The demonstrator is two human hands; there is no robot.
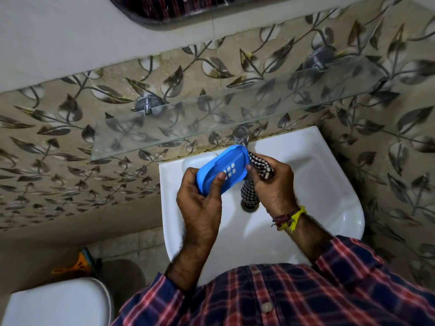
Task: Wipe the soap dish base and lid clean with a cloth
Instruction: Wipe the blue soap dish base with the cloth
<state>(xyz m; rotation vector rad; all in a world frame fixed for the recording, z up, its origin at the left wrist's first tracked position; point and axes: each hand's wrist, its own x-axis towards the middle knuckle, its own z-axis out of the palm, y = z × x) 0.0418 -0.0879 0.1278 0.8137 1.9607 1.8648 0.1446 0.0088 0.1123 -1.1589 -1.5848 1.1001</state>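
Note:
A blue plastic soap dish part point(223, 169) with a grid of small drain holes is held tilted above the white sink point(324, 184). My left hand point(200, 203) grips its lower left end, thumb on the top face. My right hand point(273, 184) holds a black-and-white checked cloth point(250, 194) bunched against the dish's right edge; the cloth's tail hangs down over the drain. I cannot tell whether this blue part is the base or the lid, and no second blue part shows.
A chrome tap point(240, 135) stands at the sink's back edge, just behind the dish. A glass shelf point(211, 118) on metal brackets juts from the leaf-patterned tile wall above it. A white toilet tank point(56, 302) sits at lower left.

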